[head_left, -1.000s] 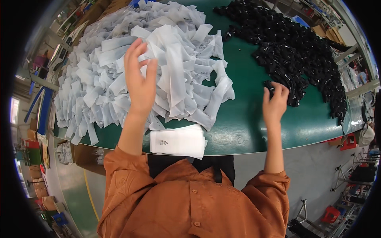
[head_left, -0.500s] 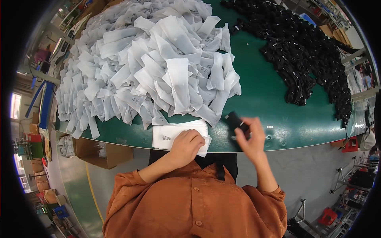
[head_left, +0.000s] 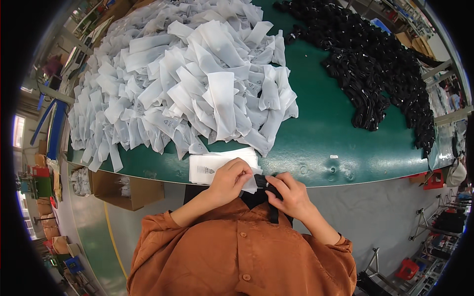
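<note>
farthest left, beyond the grip, i note a broad pile of pale translucent sleeves (head_left: 197, 84) on the green table (head_left: 316, 133). between that pile and the person, just left of the left hand's fingers, lies a stack of white sleeves (head_left: 200, 165), printed side up.

the left hand (head_left: 228, 180) rests over the stack's right end, fingers curled in; thumb and forefinger appear to pinch the edge of a top sleeve (head_left: 256, 171). in my judgement this pinch should lift one layer only and leave the edge slack enough to part.

directly right of that pinch, at the sleeve's edge, is a folded black bundle (head_left: 260, 182). whether its tip is inside or merely against the edge cannot be told.

the right hand (head_left: 291, 195) is closed on the bundle's right part, thumb opposed to fingers. good practice here: hold the bundle flat and compact, square to the edge, and push evenly; a skewed or loose end could catch and crease the film.

well beyond the right hand, up the table, lies a heap of black bundles (head_left: 365, 84).
</note>
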Action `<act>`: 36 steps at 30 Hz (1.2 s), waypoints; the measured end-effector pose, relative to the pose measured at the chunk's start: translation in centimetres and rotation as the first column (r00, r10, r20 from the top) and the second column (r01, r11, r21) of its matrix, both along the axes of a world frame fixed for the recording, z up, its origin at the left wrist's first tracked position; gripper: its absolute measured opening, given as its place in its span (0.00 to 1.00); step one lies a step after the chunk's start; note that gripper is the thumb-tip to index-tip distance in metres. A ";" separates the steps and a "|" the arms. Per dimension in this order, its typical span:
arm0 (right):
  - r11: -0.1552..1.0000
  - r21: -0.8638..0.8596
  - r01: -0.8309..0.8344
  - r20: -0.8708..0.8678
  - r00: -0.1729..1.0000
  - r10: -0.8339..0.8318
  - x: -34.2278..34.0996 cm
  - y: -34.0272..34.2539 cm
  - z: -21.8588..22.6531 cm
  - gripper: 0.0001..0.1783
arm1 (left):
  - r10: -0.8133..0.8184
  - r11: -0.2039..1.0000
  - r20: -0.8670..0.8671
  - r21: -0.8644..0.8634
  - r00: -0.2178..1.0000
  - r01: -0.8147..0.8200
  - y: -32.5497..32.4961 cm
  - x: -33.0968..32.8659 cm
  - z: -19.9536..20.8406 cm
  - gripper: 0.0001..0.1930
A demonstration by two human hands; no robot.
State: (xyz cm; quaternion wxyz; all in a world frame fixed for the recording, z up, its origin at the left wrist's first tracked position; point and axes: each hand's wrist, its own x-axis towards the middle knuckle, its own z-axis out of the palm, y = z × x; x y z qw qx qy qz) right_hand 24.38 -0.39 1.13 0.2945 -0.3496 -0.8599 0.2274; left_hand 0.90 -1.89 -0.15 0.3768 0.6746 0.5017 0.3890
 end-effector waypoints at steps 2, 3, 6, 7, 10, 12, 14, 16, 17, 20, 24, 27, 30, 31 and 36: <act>0.972 -0.236 0.013 -0.089 0.995 -0.035 -0.3 -0.2 0.3 0.21 | -0.041 0.999 0.028 0.034 0.999 0.040 0.2 0.0 0.3 0.07; 0.889 -0.458 0.004 -0.165 0.982 -0.089 -0.3 -0.2 0.5 0.20 | -0.099 0.982 -0.034 0.156 0.994 0.103 0.5 0.0 0.7 0.07; 0.380 -0.922 -0.070 -0.244 0.867 -0.433 -0.3 -0.4 -1.1 0.17 | -0.157 0.939 -0.128 0.287 0.979 0.188 1.1 0.5 1.8 0.08; 0.383 -0.921 -0.067 -0.244 0.866 -0.437 -0.3 -0.4 -1.1 0.17 | -0.162 0.931 -0.154 0.303 0.975 0.203 1.3 0.7 2.1 0.09; 0.814 -0.581 0.012 -0.253 0.948 -0.195 -0.8 0.1 -0.9 0.19 | -0.149 0.927 -0.177 0.318 0.973 0.200 2.3 0.8 2.8 0.09; 0.964 -0.262 -0.045 -0.340 0.939 -0.049 -1.7 1.0 0.0 0.22 | -0.131 0.944 -0.150 0.281 0.980 0.170 2.7 0.5 3.5 0.09; 0.968 -0.245 -0.047 -0.401 0.914 -0.057 -1.9 1.8 0.7 0.24 | -0.111 0.973 -0.046 0.198 0.993 0.118 3.6 0.1 3.9 0.08; 0.981 -0.194 0.016 -0.507 0.854 -0.114 -1.8 2.8 1.0 0.20 | -0.057 0.998 0.110 -0.018 0.992 0.059 4.8 -0.6 5.5 0.04; 0.982 -0.162 0.097 -0.492 0.855 -0.166 -1.3 3.9 1.2 0.19 | -0.058 0.998 0.262 0.016 0.963 0.055 6.1 -0.9 5.7 0.03; 0.950 -0.123 0.287 -0.495 0.812 -0.309 0.9 7.3 1.2 0.18 | -0.094 0.995 0.482 0.080 0.871 0.062 9.0 -1.0 8.4 0.02; 0.991 -0.100 0.092 -0.552 0.824 -0.132 -0.5 8.1 4.5 0.23 | -0.176 0.984 0.492 0.081 0.853 0.156 10.8 0.5 8.8 0.02; 0.999 0.022 0.042 -0.508 0.861 -0.025 -2.4 8.5 5.0 0.27 | -0.180 0.983 0.507 0.068 0.843 0.169 10.9 1.6 7.4 0.04; 0.997 -0.056 0.050 -0.510 0.857 -0.072 -3.9 8.3 4.3 0.22 | -0.096 0.988 0.649 -0.028 0.755 0.150 11.2 2.5 6.5 0.07; 0.997 -0.055 0.048 -0.511 0.857 -0.070 -4.2 8.4 3.8 0.22 | -0.092 0.987 0.685 -0.031 0.722 0.156 11.4 2.6 6.2 0.07; 0.970 0.156 0.185 -0.504 0.860 -0.083 -5.7 9.6 3.1 0.03 | -0.026 0.965 0.764 -0.150 0.645 0.217 12.3 1.9 6.5 0.07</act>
